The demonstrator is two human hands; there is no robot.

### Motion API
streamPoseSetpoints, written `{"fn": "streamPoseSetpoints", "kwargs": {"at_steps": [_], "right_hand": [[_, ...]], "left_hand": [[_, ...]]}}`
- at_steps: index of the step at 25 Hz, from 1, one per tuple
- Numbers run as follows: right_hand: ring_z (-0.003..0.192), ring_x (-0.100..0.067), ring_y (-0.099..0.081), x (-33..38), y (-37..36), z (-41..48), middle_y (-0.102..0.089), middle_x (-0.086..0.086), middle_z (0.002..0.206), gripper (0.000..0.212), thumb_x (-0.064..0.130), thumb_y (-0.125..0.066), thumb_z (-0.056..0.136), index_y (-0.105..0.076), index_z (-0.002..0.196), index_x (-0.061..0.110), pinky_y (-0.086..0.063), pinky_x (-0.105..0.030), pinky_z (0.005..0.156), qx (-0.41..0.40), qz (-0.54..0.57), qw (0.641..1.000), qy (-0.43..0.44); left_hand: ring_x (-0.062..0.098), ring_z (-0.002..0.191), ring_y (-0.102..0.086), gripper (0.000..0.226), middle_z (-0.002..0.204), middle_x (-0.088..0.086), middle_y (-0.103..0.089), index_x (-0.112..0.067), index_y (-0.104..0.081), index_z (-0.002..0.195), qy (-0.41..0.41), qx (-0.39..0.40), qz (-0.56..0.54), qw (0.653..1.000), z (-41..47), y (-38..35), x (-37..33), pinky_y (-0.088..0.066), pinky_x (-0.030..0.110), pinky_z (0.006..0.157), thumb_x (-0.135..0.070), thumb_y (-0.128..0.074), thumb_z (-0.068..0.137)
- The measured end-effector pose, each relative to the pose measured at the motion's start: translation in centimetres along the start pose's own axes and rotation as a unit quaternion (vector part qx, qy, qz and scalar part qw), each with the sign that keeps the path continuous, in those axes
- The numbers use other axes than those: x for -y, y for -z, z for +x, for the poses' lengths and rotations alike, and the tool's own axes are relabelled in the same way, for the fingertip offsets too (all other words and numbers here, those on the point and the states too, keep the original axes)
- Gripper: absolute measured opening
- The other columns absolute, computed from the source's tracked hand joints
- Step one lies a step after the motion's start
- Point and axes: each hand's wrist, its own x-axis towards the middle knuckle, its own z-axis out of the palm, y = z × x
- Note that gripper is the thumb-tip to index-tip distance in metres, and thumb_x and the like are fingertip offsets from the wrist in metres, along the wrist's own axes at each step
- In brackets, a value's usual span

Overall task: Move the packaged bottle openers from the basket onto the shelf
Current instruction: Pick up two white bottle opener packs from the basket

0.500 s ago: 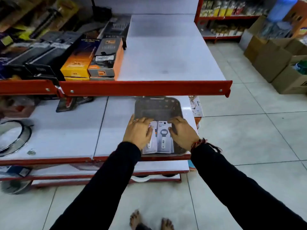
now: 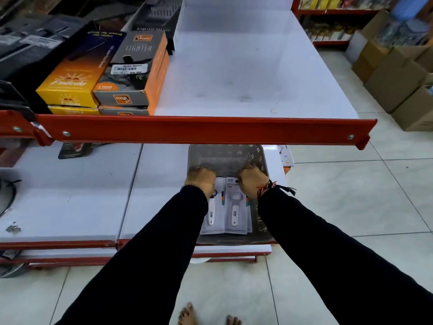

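A grey plastic basket (image 2: 254,158) sits on the lower white shelf (image 2: 70,195), under the red rail. Inside it lie packaged bottle openers (image 2: 235,212), white-handled tools on white cards, side by side. My left hand (image 2: 201,180) rests on the upper end of the left package with its fingers curled down. On the upper end of the right package sits my right hand (image 2: 251,182), curled the same way, with a thread band on the wrist. Both hands grip the top edges of the packages inside the basket.
The upper white shelf (image 2: 246,73) has a red front rail (image 2: 199,130); orange and yellow lighter boxes (image 2: 131,73) are stacked at its left. Cardboard boxes (image 2: 396,80) stand on the tiled floor at right. My bare feet (image 2: 187,313) are below.
Both hands slid toward the far ends of the packages and curled their fingers down over the top edges. More of the package faces shows now.
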Motion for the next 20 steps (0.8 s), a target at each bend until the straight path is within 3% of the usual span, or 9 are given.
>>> {"fn": "streamPoseSetpoints", "kwargs": {"at_steps": [3, 7, 12, 15, 20], "right_hand": [[0.087, -0.03, -0.07, 0.0, 0.3, -0.2, -0.072, -0.017, 0.1, 0.029, 0.016, -0.047, 0.094, -0.071, 0.1, 0.0, -0.06, -0.04, 0.081, -0.004, 0.004, 1.0, 0.0], [0.089, -0.027, -0.07, 0.2, 2.2, -0.9, -0.074, -0.009, 0.1, 0.026, 0.026, -0.054, 0.09, -0.074, 0.101, 0.011, -0.06, -0.037, 0.081, -0.02, 0.02, 1.0, 0.002], [0.082, -0.019, -0.062, 0.8, 4.9, -3.5, -0.074, -0.008, 0.101, 0.023, 0.016, -0.057, 0.085, -0.075, 0.098, 0.014, -0.047, -0.023, 0.073, -0.042, 0.159, 0.986, -0.014], [0.08, -0.024, -0.059, 1.5, 5.6, -6.3, -0.071, -0.016, 0.103, 0.023, 0.014, -0.052, 0.09, -0.069, 0.104, 0.007, -0.042, -0.025, 0.071, -0.061, 0.177, 0.982, -0.007], [0.078, -0.036, -0.064, 2.7, 8.0, -10.9, -0.069, -0.021, 0.093, 0.025, 0.018, -0.043, 0.096, -0.062, 0.105, 0.003, -0.048, -0.033, 0.066, -0.14, 0.13, 0.981, 0.018]], "left_hand": [[0.031, 0.103, -0.069, 0.028, 0.113, 0.014, -0.073, -0.008, -0.073, 0.11, 0.006, -0.006, -0.004, 1.0, -0.1, 0.3, 0.0, -0.057, 0.037, 0.093, -0.025, -0.069, 0.088], [0.032, 0.108, -0.067, 0.027, 0.119, 0.014, -0.071, -0.009, -0.072, 0.116, 0.012, -0.029, -0.044, 0.999, -1.1, 1.9, -0.1, -0.056, 0.037, 0.095, -0.015, -0.061, 0.093], [0.032, 0.118, -0.061, 0.033, 0.134, 0.015, -0.062, -0.006, -0.068, 0.124, 0.011, -0.039, -0.105, 0.994, -3.6, 4.4, 0.0, -0.051, 0.036, 0.102, -0.008, -0.051, 0.096], [0.034, 0.12, -0.06, 0.034, 0.133, 0.016, -0.062, -0.004, -0.065, 0.124, 0.011, -0.052, -0.105, 0.993, -5.9, 5.7, -0.5, -0.05, 0.036, 0.102, -0.005, -0.046, 0.096], [0.035, 0.112, -0.063, 0.033, 0.12, 0.017, -0.068, -0.005, -0.064, 0.122, 0.023, -0.121, -0.06, 0.991, -10.1, 7.9, -1.2, -0.05, 0.04, 0.096, -0.001, -0.045, 0.095]]}}
